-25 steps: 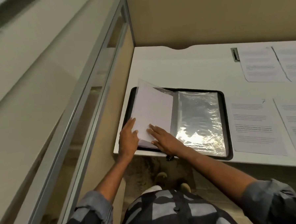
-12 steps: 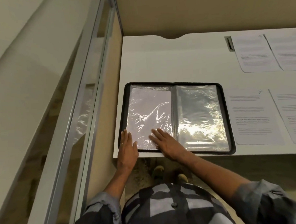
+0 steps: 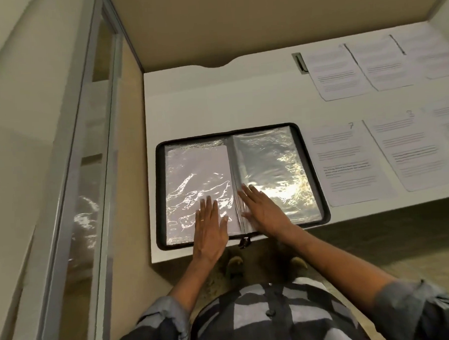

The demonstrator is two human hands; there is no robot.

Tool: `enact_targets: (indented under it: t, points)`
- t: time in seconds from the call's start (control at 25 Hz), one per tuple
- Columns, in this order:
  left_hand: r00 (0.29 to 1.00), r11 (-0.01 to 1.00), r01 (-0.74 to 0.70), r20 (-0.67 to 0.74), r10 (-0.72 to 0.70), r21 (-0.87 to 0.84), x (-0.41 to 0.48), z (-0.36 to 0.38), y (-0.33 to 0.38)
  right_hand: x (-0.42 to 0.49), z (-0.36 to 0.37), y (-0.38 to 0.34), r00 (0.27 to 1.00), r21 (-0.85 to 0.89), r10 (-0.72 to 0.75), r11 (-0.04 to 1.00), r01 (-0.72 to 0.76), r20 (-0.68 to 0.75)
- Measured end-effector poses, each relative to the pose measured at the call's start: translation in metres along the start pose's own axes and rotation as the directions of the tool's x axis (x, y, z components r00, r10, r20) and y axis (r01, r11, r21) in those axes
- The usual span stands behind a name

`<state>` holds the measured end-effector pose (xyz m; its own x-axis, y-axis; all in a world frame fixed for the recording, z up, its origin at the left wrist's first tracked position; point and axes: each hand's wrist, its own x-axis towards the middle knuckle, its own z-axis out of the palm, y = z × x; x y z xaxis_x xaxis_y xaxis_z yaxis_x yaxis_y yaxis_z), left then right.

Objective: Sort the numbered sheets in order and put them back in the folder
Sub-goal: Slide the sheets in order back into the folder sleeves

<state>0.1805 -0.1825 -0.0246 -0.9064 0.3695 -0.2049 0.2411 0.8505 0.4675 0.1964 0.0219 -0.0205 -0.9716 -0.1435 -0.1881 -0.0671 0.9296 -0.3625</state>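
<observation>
The sleeve (image 3: pixel 184 213) you were turning a second ago now lies flat on the left half of the open folder (image 3: pixel 306 150), at the desk's (image 3: pixel 214 97) 6 o'clock edge, with a white sheet (image 3: pixel 196 166) inside. Both hands press down flat, gripping nothing: your left hand (image 3: pixel 209 227) on that sleeve, your right hand (image 3: pixel 264 209) by the spine (image 3: pixel 232 166). That sheet looks filed; the next, perhaps the sheet marked 7 (image 3: pixel 347 160) at the folder's 3 o'clock, awaits the right sleeve (image 3: pixel 269 152).

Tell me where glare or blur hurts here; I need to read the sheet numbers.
Head view: strong glare on the folder, its right sleeve, lighter on the left sleeve; the 7 sheet reads clearly; far sheets too soft to number.
</observation>
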Motion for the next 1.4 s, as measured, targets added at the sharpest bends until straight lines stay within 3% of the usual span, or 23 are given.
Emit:
enact_targets:
  t: [0.32, 0.6, 0.88, 1.4]
  points:
    - [0.974, 0.974, -0.222, -0.028, 0.223, 0.053, 0.048, 0.033, 0.134, -0.065, -0.059, 0.117, 0.974, 0.048, 0.17, 0.985, -0.165, -0.149]
    - [0.963, 0.963, -0.254, -0.064, 0.26, 0.09, 0.075, 0.072, 0.279, -0.129, -0.122, 0.229, 0.959, 0.08, 0.219, 0.975, -0.208, -0.181]
    - [0.945, 0.942, -0.31, -0.07, 0.32, 0.124, 0.092, 0.121, 0.37, -0.174, -0.162, 0.324, 0.933, 0.079, 0.281, 0.959, -0.27, -0.223]
    - [0.932, 0.923, -0.343, -0.055, 0.357, 0.173, 0.247, 0.15, 0.454, -0.09, -0.228, 0.468, 0.947, 0.077, 0.244, 0.969, -0.233, -0.211]
